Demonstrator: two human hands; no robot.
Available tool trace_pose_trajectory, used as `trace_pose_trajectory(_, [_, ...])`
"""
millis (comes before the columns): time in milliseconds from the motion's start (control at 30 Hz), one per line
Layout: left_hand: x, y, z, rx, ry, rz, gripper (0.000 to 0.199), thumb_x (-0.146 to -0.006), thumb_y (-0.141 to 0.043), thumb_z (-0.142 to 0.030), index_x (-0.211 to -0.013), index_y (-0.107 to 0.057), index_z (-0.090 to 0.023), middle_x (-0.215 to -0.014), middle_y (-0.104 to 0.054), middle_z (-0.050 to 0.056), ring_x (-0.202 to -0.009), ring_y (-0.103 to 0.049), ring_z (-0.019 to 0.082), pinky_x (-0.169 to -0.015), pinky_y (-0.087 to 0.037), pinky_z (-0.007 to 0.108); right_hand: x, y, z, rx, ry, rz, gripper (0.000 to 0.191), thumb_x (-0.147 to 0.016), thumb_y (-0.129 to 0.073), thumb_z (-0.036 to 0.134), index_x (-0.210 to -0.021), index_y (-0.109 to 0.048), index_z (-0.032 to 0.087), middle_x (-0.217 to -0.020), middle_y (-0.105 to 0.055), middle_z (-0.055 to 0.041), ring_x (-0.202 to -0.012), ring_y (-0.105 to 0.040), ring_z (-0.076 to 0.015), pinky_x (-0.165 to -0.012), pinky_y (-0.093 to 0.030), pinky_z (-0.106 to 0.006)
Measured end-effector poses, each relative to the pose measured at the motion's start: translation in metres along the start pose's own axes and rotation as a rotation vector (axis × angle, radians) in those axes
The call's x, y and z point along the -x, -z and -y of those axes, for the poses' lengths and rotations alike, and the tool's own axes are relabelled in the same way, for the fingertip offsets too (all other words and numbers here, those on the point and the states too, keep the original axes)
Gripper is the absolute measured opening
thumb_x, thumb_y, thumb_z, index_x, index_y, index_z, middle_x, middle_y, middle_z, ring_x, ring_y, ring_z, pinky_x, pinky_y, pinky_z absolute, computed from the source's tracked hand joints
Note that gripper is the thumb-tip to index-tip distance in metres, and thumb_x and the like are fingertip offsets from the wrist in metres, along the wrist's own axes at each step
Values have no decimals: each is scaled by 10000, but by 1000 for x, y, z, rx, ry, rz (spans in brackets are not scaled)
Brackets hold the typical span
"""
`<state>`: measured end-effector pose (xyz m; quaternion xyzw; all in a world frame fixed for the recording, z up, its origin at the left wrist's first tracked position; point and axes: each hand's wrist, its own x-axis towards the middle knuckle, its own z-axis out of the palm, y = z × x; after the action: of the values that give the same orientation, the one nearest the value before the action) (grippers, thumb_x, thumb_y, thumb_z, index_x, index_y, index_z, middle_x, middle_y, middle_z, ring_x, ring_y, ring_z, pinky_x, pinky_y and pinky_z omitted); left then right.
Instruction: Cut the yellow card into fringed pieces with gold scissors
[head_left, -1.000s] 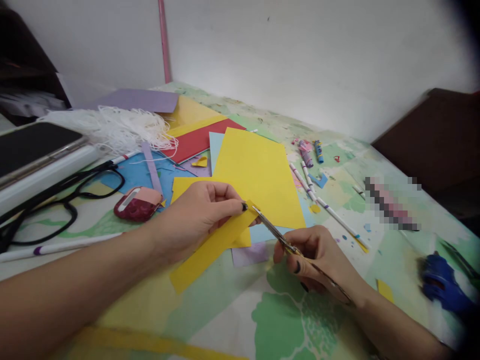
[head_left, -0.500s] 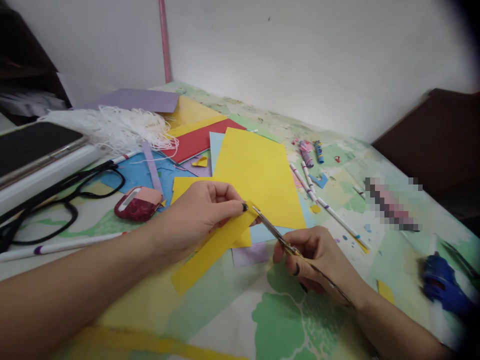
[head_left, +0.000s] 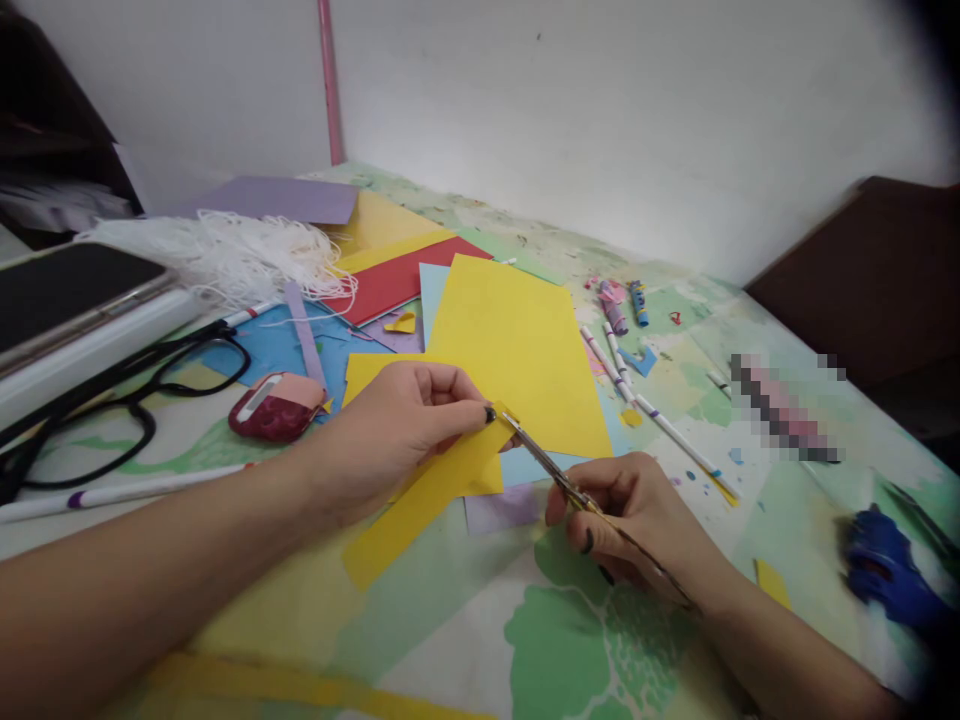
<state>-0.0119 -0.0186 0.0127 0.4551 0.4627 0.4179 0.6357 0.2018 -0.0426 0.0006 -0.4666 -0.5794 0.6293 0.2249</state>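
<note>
Between thumb and fingers, my left hand (head_left: pixel 424 420) pinches the upper end of a yellow paper strip (head_left: pixel 397 540), which slants down to the left. My right hand (head_left: pixel 634 525) is closed around the handles of a pair of scissors (head_left: pixel 551 468). The blade tips reach the strip's upper end, right beside my left thumb. How far the blades are apart is too small to tell. Behind my hands lies a large yellow sheet (head_left: pixel 517 350) on top of light blue paper (head_left: pixel 433 295). A lilac paper piece (head_left: pixel 502 508) shows below the sheets.
At left are black glasses (head_left: pixel 142 410), a pink and maroon case (head_left: pixel 277 405), a phone (head_left: pixel 75 300) and white string (head_left: pixel 240 255). Red paper (head_left: pixel 405 280) lies behind. To the right are white sticks (head_left: pixel 679 440), two crayons (head_left: pixel 626 305) and a blue glue gun (head_left: pixel 889 565).
The scissors' handles and my right thumb have shifted slightly, with the blade tips still at the strip. My left hand and the strip stay in place.
</note>
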Motion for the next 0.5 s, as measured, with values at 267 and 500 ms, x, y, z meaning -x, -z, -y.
trace_pose_trajectory(267, [1, 0, -1, -8, 8, 6, 55, -681, -619, -174, -635, -592, -186, -686, -680, 27, -690, -654, 181, -594, -500, 258, 1, 1, -2, -8, -16, -1, 311, -648, -745, 407, -667, -654, 110, -425, -442, 60, -314, -329, -20, -281, -219, -129])
trace_pose_trajectory(500, [1, 0, -1, 5, 11, 9, 61, -676, -623, -170, -627, -591, -188, -679, -679, 21, -642, -646, 164, -578, -497, 254, 0, 0, 0, -10, -32, -9, 306, -607, -775, 396, -647, -659, 116, -411, -451, 63, -296, -322, -19, -268, -217, -135])
